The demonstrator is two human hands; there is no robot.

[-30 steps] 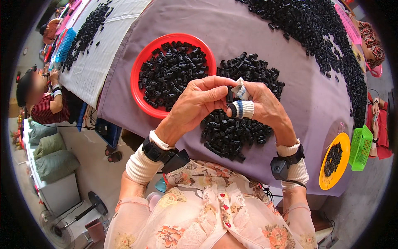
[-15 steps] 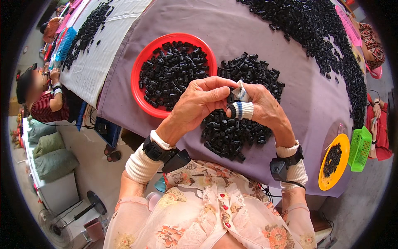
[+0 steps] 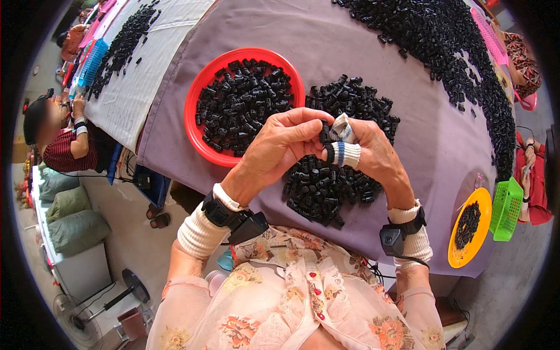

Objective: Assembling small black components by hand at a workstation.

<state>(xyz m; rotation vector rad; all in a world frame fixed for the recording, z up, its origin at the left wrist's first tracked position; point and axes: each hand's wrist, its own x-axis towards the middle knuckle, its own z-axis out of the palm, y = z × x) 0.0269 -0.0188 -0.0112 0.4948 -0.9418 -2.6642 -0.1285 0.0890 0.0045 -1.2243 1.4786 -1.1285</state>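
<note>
My left hand (image 3: 273, 147) pinches a small black cylindrical plastic part (image 3: 325, 133) between thumb and fingers. From the other side, my right hand (image 3: 376, 150) closes on the same part. White knitted finger covers (image 3: 345, 154) with blue and black stripes wrap its thumb and forefinger. Directly beneath both hands lies a heap of similar black parts (image 3: 335, 189) on the mauve cloth. A red round tray (image 3: 194, 77), filled with more of these parts, stands beyond my left hand. Fine detail of the held part is hidden by my fingers.
A large spread of black parts (image 3: 431, 35) covers the far right of the table. Near the right edge are a yellow plate (image 3: 479, 236) with small black pieces and a green basket (image 3: 506, 210). A co-worker (image 3: 67, 140) sits at left; a standing fan (image 3: 79, 321) is lower left.
The black part now shows between my fingertips, where it was mostly hidden before. My right fingers have shifted slightly, turning the finger covers. My arms stay in place.
</note>
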